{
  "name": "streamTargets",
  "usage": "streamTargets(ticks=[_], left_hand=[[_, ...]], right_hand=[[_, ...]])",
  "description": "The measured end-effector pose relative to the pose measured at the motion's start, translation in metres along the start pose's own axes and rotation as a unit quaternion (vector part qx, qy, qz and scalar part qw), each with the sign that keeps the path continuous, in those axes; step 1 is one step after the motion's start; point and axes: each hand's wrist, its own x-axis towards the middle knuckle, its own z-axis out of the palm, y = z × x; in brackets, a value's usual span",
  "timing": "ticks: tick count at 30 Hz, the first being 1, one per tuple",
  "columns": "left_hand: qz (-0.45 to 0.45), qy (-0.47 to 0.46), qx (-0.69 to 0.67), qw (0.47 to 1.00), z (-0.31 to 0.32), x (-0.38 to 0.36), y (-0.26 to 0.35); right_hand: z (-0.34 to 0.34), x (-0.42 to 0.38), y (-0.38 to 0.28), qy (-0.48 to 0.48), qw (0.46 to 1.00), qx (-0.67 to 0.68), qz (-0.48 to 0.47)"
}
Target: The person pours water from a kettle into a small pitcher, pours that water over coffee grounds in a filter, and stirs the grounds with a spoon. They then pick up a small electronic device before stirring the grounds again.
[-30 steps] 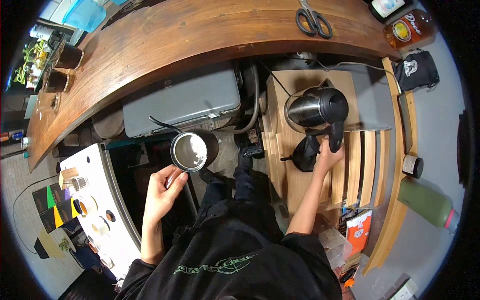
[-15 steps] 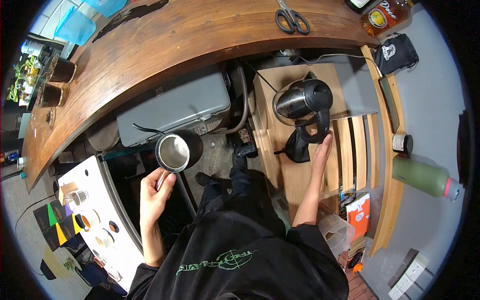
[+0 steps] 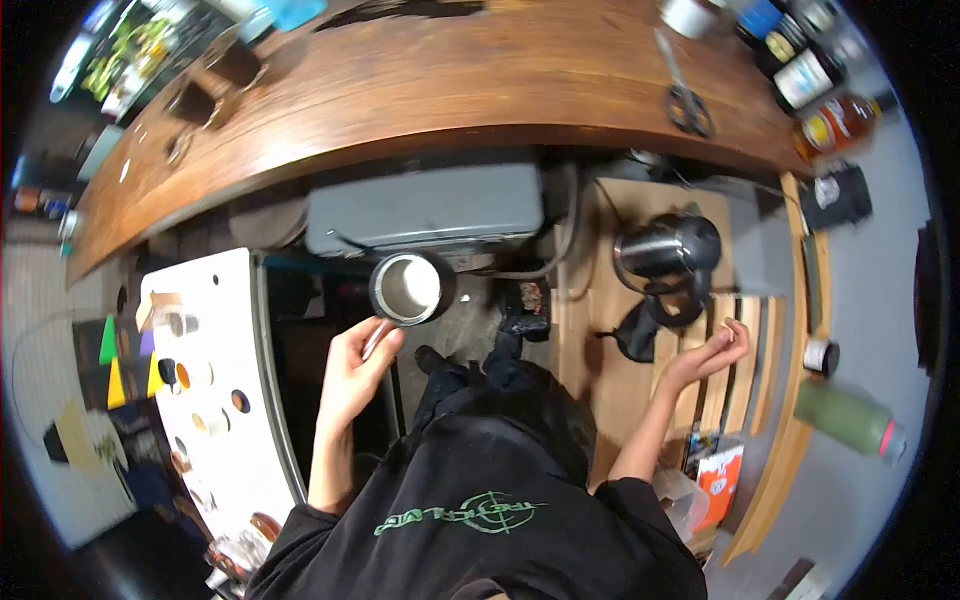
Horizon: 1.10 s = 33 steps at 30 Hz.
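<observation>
My left hand (image 3: 362, 362) is closed around the handle of a black gooseneck kettle (image 3: 440, 290). The kettle has no lid on, so its pale metal inside shows, and its thin spout points away to the upper left. To the right, a black and steel electric kettle (image 3: 652, 250) stands on a wooden surface (image 3: 610, 390). Just below and right of that kettle's handle, apart from it, is my right hand (image 3: 710, 357), empty with loosely curled fingers. A black pouch-like item (image 3: 636, 335) lies beside the electric kettle.
A wooden counter (image 3: 450, 85) curves across the top, with scissors (image 3: 688, 108) and several bottles at its right. Below it sits a grey case (image 3: 430, 205). A white table (image 3: 250, 400) with cups stands left. A green bottle (image 3: 845, 415) is at the right.
My right hand has let go of the electric kettle's handle and moved slightly away. The left hand still holds the gooseneck kettle. The whole view has shifted and turned.
</observation>
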Motion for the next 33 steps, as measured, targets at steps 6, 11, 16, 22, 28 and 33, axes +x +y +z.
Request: streamTargets(ticks=[6,11,16,22,28,33], left_hand=[[-0.010,0.098,-0.038,0.994,-0.028,-0.029,-0.027],[-0.031,0.182,-0.061,0.981,-0.066,-0.065,-0.061],[-0.059,0.250,-0.048,0.965,-0.117,-0.096,-0.093],[-0.042,0.324,-0.019,0.945,-0.169,-0.106,-0.150],[-0.097,0.281,-0.036,0.954,-0.218,-0.098,-0.200],[0.174,0.378,0.121,0.901,-0.195,-0.071,-0.291]], right_hand=[[0.083,-0.043,-0.117,-0.244,0.952,0.130,-0.135],[0.135,-0.128,-0.195,-0.426,0.860,0.247,-0.136],[0.147,-0.206,-0.264,-0.502,0.782,0.360,-0.081],[0.113,-0.271,-0.345,-0.527,0.599,0.538,-0.270],[0.092,-0.343,-0.448,-0.706,0.426,0.434,-0.364],[0.130,-0.455,-0.472,-0.756,0.346,0.256,-0.493]])
